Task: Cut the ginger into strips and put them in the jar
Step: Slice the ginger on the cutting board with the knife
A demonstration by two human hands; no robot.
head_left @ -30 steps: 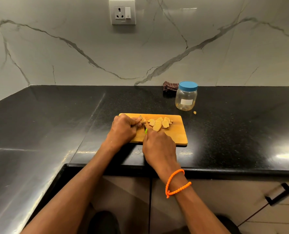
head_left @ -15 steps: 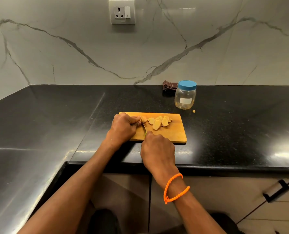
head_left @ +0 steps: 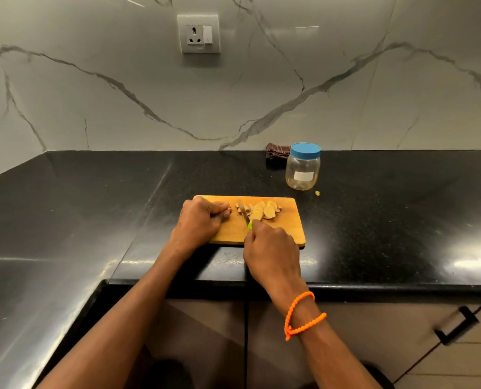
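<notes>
A wide black countertop fills the room's corner, with a marble-veined wall rising behind it and a white socket plate set high on that wall. Taking the wooden cutting board as the mark for everything: it lies flat on the counter close to the front edge, straight ahead of the person.

The left hand rests on the board's left end, fingers curled tight round a small end piece of ginger that barely shows past the fingertips. The right hand sits over the board's near edge, closed round a knife whose green handle just peeks out of the fist; the blade points away across the board, its tip down among the cut pieces. An orange bead bracelet loops that wrist.

Behind and to the right of the board stands the clear jar, upright, its blue lid on. A dark checked cloth lies bunched just left of the jar, against the wall.

On the board's far middle, right of the blade, a small heap of pale ginger slices overlaps. One tiny ginger scrap sits on the counter off the board's far right corner, near the jar's base.
</notes>
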